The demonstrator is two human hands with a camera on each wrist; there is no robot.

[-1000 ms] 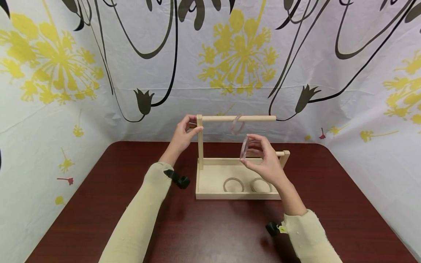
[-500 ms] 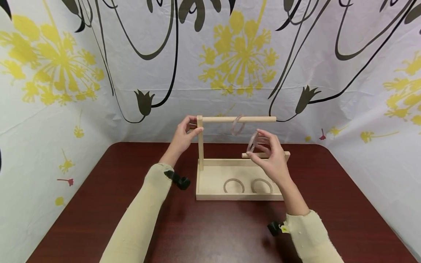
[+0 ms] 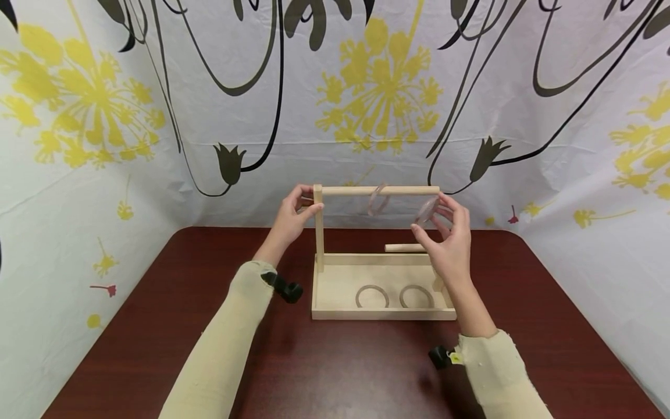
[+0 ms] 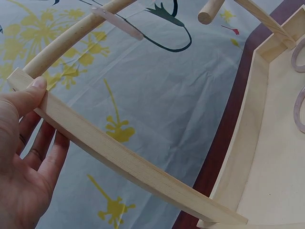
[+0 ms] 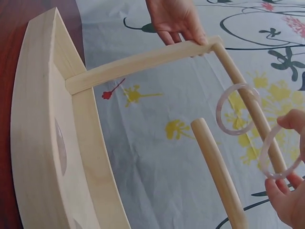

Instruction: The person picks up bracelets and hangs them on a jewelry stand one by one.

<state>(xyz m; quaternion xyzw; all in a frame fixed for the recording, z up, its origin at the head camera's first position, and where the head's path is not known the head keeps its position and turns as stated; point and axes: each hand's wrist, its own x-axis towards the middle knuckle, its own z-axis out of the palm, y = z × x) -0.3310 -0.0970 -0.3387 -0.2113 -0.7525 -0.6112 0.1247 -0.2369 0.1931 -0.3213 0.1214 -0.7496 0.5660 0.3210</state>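
The right hand (image 3: 450,241), fingers and thumb moderately apart, pinches a translucent ring (image 5: 263,160) by its rim at the free end of the upper bar (image 3: 405,190), though whether it encircles that bar cannot be told, while the left hand (image 3: 292,216) grips the post (image 3: 319,233) near its top between fingers and thumb. A hanging ring (image 5: 219,112) circles the upper bar. Below, two lower rings (image 3: 372,286) sit by the front wall of the wooden tray (image 3: 384,314), near the far edge of the worktop (image 3: 335,366), between its far corners.
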